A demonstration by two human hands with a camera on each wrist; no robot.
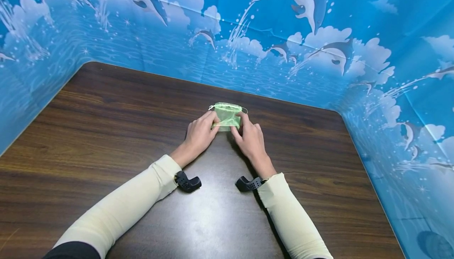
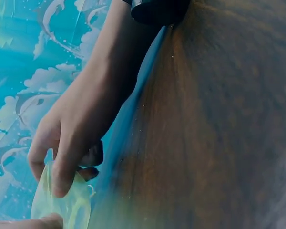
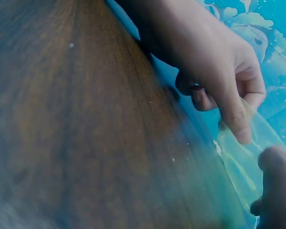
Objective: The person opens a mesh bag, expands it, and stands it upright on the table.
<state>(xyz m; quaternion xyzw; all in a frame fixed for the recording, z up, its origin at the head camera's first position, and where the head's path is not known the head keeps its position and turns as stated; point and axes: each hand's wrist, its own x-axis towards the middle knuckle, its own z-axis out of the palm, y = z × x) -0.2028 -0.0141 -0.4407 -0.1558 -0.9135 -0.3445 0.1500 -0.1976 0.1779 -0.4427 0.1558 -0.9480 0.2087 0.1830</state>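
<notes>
A small sheer light-green drawstring pouch [image 1: 227,115] is at the far middle of the table, its pale cord loops [image 1: 244,110] sticking out at both upper corners. My left hand [image 1: 201,132] pinches the pouch's left side. The right hand [image 1: 250,136] has thumb and index finger on its right side, pinching the fabric. Both wrist views show the see-through fabric [image 2: 40,200] [image 3: 240,167] between the two hands. I cannot tell whether anything is inside the pouch.
The dark wood-grain table [image 1: 124,105] has a rounded far edge. A blue curtain [image 1: 170,50] printed with dolphins hangs behind and beside it. A black wrist camera [image 1: 188,182] is strapped to the left wrist, another camera [image 1: 247,184] to the right, over pale sleeves.
</notes>
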